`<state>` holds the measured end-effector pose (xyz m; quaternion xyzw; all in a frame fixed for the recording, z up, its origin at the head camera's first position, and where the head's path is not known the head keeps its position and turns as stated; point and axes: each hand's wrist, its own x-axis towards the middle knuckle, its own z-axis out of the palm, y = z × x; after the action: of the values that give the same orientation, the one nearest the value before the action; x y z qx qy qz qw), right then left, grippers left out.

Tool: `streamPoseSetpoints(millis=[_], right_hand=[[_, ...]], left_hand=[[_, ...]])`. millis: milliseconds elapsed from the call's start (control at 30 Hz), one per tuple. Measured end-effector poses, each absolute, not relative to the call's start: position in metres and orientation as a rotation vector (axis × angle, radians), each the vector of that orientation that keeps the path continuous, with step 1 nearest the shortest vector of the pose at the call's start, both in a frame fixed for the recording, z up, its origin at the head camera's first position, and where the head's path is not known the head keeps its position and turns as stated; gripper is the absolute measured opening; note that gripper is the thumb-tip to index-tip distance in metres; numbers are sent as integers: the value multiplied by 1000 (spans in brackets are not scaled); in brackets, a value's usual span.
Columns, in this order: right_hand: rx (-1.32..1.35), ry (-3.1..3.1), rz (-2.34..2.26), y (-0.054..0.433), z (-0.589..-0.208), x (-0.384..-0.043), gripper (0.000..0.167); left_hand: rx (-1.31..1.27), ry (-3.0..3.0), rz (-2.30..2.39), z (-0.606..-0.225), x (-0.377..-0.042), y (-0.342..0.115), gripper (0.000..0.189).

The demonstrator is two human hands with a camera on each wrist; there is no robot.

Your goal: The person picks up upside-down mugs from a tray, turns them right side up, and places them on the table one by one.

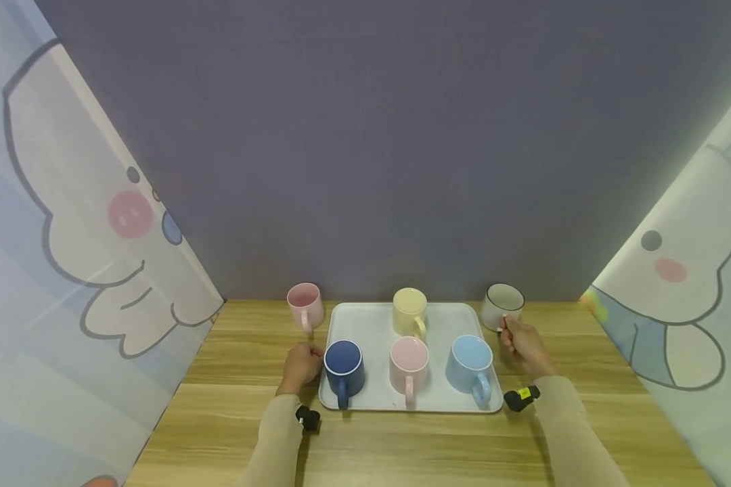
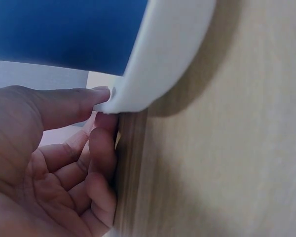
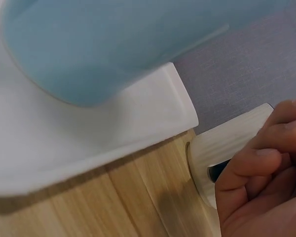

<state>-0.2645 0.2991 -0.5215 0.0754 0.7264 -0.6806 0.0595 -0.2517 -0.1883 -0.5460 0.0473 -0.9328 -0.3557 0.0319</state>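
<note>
Hands [image 1: 302, 367] [image 1: 526, 345] pinch: left, a smooth tray [image 1: 365, 323] by its rim [image 2: 133, 101]; right, a ribbed mug [image 1: 495, 314] by its handle [image 3: 216, 171].

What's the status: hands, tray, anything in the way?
Left hand pinching white tray edge. Right hand gripping dark-rimmed white mug, off tray. Navy mug beside left hand, not visibly blocking.

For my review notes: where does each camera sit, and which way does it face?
Head: worn on the head, facing forward and down at the white tray; the left hand, right hand and sleeves show.
Left wrist: worn there, looking at the tray's edge beside the dark blue mug; the left hand shows, pinching that edge.
Right wrist: worn there, looking past the light blue mug toward the white mug; the right hand shows.
Shared by head and right wrist: both those mugs.
</note>
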Motion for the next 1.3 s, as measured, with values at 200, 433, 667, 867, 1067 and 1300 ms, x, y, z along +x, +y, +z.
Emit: streamPoseSetpoints(millis=[200,433,667,867,1067,1300], right_hand=[[227,2195,-2075,299,-520,-266,38],[337,2309,-2004,299,-517,-254,37],[249,2596,-1762,286,-510,-222,34],[16,2551,-1671,273,-511,-191,24],[-46,2580,-1571,260,-513,-170,29],[-41,2469,-1667,246,-521,-164,34]], left_hand=[[153,-2876,-1103,-545,-251,-189,11],[164,-2878,-1109,-548,-252,-189,11],[155,-2861,-1116,-549,-251,-189,11],[147,-2860,-1127,-550,-251,-190,10],[137,-2856,-1113,-549,-250,-191,10],[161,-2872,-1119,-551,-252,-191,11]])
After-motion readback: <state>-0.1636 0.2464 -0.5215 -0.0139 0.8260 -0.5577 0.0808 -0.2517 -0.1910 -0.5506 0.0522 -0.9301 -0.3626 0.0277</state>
